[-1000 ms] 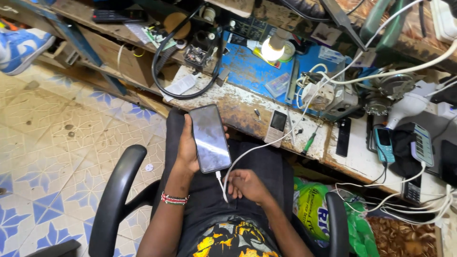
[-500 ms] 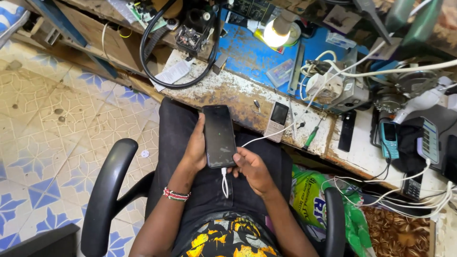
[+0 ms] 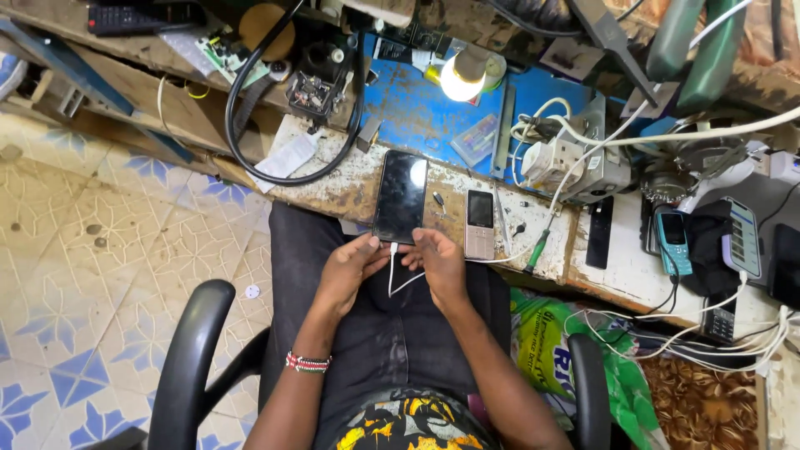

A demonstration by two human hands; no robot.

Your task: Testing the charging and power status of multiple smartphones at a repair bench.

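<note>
A black smartphone (image 3: 401, 197) lies screen up at the near edge of the worn workbench (image 3: 333, 185), its lower end over my lap. A white cable (image 3: 395, 275) is plugged into its bottom end and loops down between my hands. My left hand (image 3: 350, 268) touches the phone's lower left corner. My right hand (image 3: 437, 262) pinches the cable near the plug at the lower right corner.
A small keypad phone (image 3: 479, 223) lies right of the smartphone, with a green-handled screwdriver (image 3: 535, 250) beyond it. A lit bulb (image 3: 463, 79), a black hose loop (image 3: 250, 125), a white power strip (image 3: 554, 158) and more handsets (image 3: 673, 242) crowd the bench. Chair armrests (image 3: 190, 358) flank me.
The phone has gone from being held up over my lap to lying on the bench edge. Both hands have moved forward to its bottom end, with the cable still plugged in.
</note>
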